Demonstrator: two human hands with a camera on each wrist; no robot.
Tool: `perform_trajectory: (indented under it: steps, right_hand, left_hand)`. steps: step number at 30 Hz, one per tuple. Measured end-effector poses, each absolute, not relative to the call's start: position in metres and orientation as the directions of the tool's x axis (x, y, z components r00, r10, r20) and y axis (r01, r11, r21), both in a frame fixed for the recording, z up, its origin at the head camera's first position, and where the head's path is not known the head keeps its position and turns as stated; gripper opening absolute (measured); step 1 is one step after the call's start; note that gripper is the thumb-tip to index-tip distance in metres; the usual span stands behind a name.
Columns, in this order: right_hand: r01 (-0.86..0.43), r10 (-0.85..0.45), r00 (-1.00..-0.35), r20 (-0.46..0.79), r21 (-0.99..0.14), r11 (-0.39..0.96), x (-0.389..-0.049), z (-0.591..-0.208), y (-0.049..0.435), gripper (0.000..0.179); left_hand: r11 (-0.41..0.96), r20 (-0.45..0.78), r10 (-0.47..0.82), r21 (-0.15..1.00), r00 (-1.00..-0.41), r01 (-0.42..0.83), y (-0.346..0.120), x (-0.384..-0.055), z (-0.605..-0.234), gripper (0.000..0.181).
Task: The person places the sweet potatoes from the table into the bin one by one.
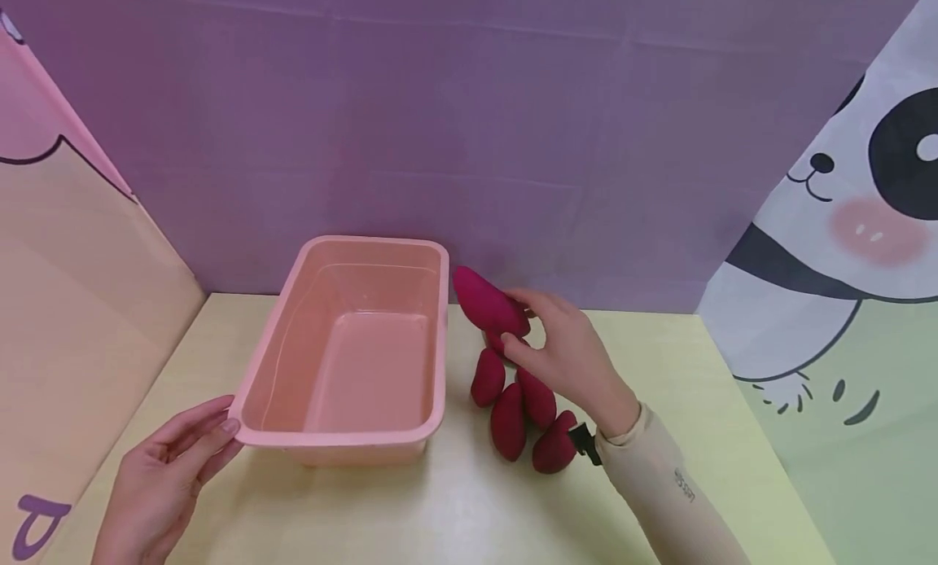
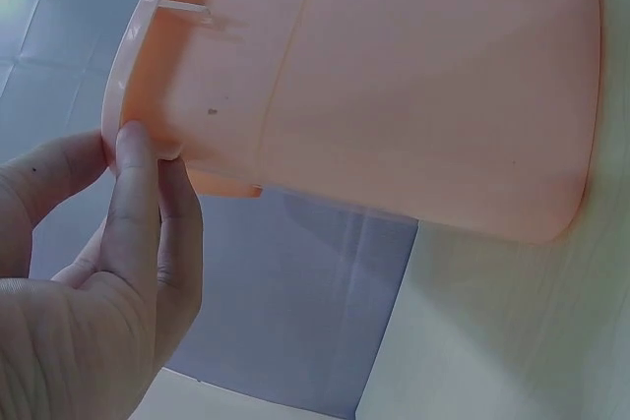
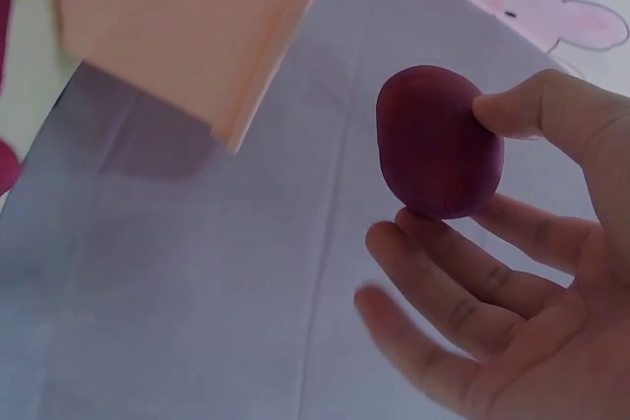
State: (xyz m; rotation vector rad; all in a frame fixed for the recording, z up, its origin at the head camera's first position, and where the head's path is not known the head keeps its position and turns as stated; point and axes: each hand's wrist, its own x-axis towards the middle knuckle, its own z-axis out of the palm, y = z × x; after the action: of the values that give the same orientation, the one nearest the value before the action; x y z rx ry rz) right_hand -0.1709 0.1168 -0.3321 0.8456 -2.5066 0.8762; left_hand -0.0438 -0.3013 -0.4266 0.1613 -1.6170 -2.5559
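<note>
One dark red sweet potato (image 1: 487,304) is held up by the right hand (image 1: 567,357), pinched near one end between the thumb and the fingers. In the right wrist view the thumb presses one side of it, while the lower fingers reach out, spread apart, beneath. The sweet potato is off the counter (image 1: 733,467), just to the right of the tub's far right side; the right wrist view shows a gap between the two.

The pink tub (image 1: 340,440) stands upright on the counter, its long side running away from the person. At the tub's near left corner, the left hand (image 1: 161,475) pinches the rim, thumb on one side and fingers on the other.

Five more sweet potatoes (image 1: 508,422) lie close together on the counter to the right of the tub; the farthest is partly hidden behind the held one and the right hand.

A pale sleeve (image 1: 674,492) with small dark lettering covers the right forearm, with a black clip (image 1: 585,443) at the wrist. Behind the counter hangs a purple cloth (image 1: 469,142), and a panda drawing (image 1: 821,207) fills the right-hand panel.
</note>
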Motion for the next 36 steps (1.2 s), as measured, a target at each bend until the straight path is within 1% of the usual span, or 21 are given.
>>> perform_trajectory:
  steps: [6,13,17,19,24,26,28,31,34,36]
  right_hand:
    - [-0.715,-0.509,-0.696,0.506,-0.422,0.558,-0.19,-0.322,0.082,0.042]
    - [-0.721,-0.548,-0.692,0.47,-0.428,0.544,-0.198,-0.309,0.045,0.045]
    - [-0.691,-0.567,-0.721,0.397,-0.468,0.551,-0.202,-0.297,0.018,0.05]
    - [-0.668,-0.57,-0.742,0.353,-0.467,0.579,-0.205,-0.291,0.001,0.051]
    - [-0.652,-0.586,-0.757,0.289,-0.384,0.654,-0.216,-0.285,-0.037,0.043]
    - [-0.633,-0.586,-0.772,0.245,-0.369,0.68,-0.221,-0.286,-0.049,0.04]
    - [-0.6,-0.577,-0.795,0.188,-0.388,0.7,-0.224,-0.289,-0.06,0.037]
    - [-0.549,-0.558,-0.82,0.126,-0.45,0.704,-0.228,-0.295,-0.072,0.031]
    - [-0.515,-0.55,-0.83,0.088,-0.498,0.697,-0.231,-0.303,-0.08,0.021]
    - [-0.508,-0.558,-0.827,0.07,-0.519,0.688,-0.232,-0.309,-0.084,0.017]
  left_hand:
    - [-0.445,-0.029,-0.141,0.895,-0.99,0.037,-0.302,-0.044,-0.428,0.032]
    - [-0.465,-0.026,-0.13,0.885,-0.991,0.037,-0.3,-0.044,-0.429,0.033]
    - [-0.46,-0.045,-0.137,0.888,-0.99,0.023,-0.303,-0.044,-0.428,0.033]
    - [-0.462,-0.048,-0.139,0.886,-0.989,0.022,-0.305,-0.043,-0.429,0.034]
    - [-0.487,-0.029,-0.142,0.872,-0.989,0.044,-0.308,-0.041,-0.43,0.035]
    - [-0.491,-0.021,-0.141,0.869,-0.99,0.051,-0.308,-0.041,-0.431,0.035]
    - [-0.485,-0.013,-0.141,0.873,-0.99,0.058,-0.308,-0.041,-0.431,0.035]
    - [-0.476,-0.013,-0.144,0.877,-0.989,0.058,-0.306,-0.041,-0.431,0.034]
    - [-0.482,-0.016,-0.148,0.874,-0.989,0.058,-0.305,-0.041,-0.432,0.034]
    - [-0.486,-0.014,-0.153,0.871,-0.988,0.063,-0.305,-0.041,-0.431,0.034]
